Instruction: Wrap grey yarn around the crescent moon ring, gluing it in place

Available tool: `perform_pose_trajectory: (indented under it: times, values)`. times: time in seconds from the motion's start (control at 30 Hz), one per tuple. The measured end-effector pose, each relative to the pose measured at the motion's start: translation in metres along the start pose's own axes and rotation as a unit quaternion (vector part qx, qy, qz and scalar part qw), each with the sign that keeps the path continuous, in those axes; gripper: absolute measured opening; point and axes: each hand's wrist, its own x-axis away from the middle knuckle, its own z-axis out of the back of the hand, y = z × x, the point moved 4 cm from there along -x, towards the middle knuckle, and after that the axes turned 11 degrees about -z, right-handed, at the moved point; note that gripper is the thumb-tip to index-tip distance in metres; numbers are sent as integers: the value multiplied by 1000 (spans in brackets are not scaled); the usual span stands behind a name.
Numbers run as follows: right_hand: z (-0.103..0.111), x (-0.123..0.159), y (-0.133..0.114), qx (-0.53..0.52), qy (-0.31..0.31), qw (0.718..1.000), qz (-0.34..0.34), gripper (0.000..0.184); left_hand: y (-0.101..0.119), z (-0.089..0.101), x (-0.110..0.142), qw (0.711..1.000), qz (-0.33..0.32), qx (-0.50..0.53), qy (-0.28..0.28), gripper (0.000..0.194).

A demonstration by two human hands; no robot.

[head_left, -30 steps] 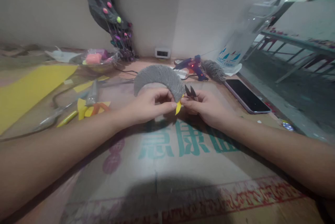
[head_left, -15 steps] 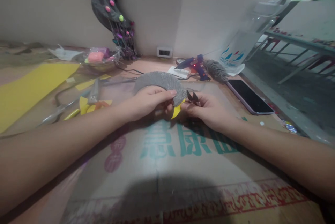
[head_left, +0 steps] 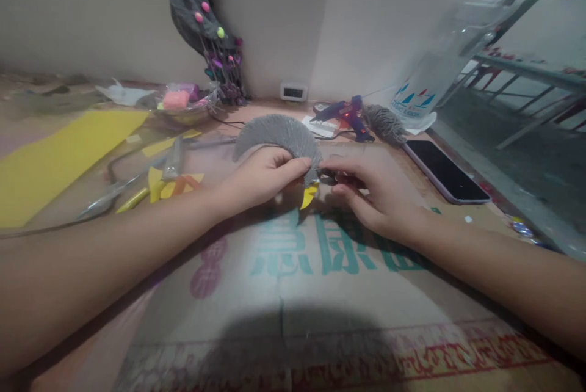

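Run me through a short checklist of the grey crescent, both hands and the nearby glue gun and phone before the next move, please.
1. Left hand holds the yarn-wrapped crescent near its lower tip: ok.
2. Yellow piece is at that tip: ok.
3. Yellow piece is firmly fixed there: cannot tell; fingers and blur hide the join.
4. Right hand has a secure hold on the small dark object at its fingertips: cannot tell, too blurred.
5. Glue gun is apart from both hands: ok; its red light is on.
6. Smartphone is apart from the right hand: ok.
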Motion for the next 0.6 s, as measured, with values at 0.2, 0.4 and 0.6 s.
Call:
perform_pose_trajectory:
  times: [0.2, 0.4, 0.6]
  values:
    - [-4, 2, 2, 59, 4, 997, 52, 26, -1, 0, 0, 1000, -2, 3, -11, 48]
    - [-4, -1, 1, 65, -26, 997, 22, 20, 0, 1, 0, 1000, 0, -11, -7, 48]
    - [-6, -2, 4, 88, -43, 995, 6, 18, 2, 1, 2, 1000, 6, -19, -10, 48]
